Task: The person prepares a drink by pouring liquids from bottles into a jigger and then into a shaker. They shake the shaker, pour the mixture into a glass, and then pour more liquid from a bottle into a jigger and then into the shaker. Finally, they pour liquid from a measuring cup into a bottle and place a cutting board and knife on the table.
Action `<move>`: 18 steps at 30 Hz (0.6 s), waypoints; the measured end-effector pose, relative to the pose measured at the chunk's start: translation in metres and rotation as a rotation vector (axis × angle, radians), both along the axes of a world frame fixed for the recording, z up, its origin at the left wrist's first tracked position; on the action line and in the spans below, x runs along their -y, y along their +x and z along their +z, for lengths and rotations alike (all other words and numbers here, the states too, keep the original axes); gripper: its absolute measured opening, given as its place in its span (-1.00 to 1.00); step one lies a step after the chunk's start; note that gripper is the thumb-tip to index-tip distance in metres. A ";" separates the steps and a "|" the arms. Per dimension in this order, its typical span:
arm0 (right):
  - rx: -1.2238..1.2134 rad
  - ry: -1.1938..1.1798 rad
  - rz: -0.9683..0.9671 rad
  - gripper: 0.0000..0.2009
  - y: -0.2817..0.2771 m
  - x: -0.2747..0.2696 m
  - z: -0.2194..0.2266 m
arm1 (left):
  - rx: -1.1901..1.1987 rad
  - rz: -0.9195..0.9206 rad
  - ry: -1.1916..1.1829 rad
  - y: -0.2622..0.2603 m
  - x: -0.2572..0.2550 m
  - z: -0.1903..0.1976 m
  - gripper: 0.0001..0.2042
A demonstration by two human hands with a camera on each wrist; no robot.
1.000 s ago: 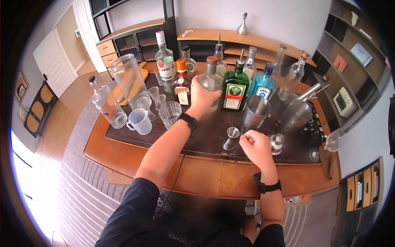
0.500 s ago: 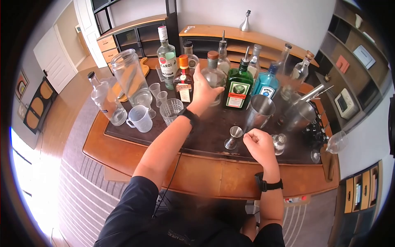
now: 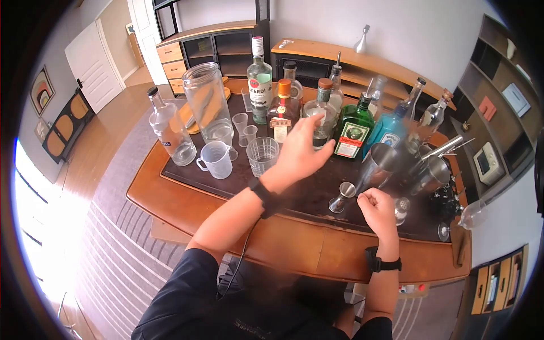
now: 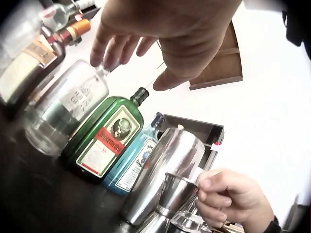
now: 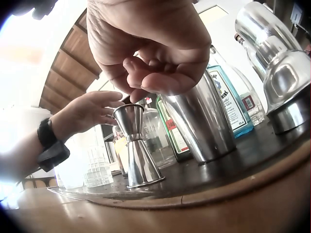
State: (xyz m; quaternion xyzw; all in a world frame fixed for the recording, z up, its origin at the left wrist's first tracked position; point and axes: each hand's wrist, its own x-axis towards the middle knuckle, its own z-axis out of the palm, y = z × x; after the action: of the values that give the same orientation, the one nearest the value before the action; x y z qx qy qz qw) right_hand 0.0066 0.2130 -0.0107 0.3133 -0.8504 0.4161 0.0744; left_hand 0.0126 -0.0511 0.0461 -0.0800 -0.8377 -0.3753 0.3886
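Though brown-topped, a clear bottle [image 4: 68, 109]

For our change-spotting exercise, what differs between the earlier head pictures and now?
The left hand has let go of the brown-stoppered clear bottle and drawn back from it, open. The head view has also shifted, so the whole scene sits differently in the frame. The bottle stands where it was, between the Cointreau bottle and the Jägermeister bottle; the right hand stays curled beside the jigger, holding nothing.

Left arm outstretched, hand [image 3: 303, 154] open, thumb apart; right hand [image 3: 378, 211] lower, fingers curled.
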 end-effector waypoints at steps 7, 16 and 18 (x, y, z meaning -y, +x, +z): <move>0.119 0.060 -0.081 -0.85 0.004 0.001 0.007 | 0.119 0.178 0.183 -0.012 0.079 0.037 -0.53; 0.115 -0.091 -0.028 -0.83 0.003 0.003 0.003 | 0.495 0.200 -0.001 -0.058 0.137 0.046 -0.34; 0.181 -0.105 -0.056 -0.82 0.005 0.003 0.005 | 0.557 0.161 -0.029 -0.063 0.133 0.049 -0.38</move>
State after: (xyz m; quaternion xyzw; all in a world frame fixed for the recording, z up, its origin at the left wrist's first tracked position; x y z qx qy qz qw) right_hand 0.0116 0.2096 -0.0056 0.2463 -0.8390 0.4846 0.0251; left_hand -0.0508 -0.1843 0.0951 0.0874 -0.9210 -0.3389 0.1709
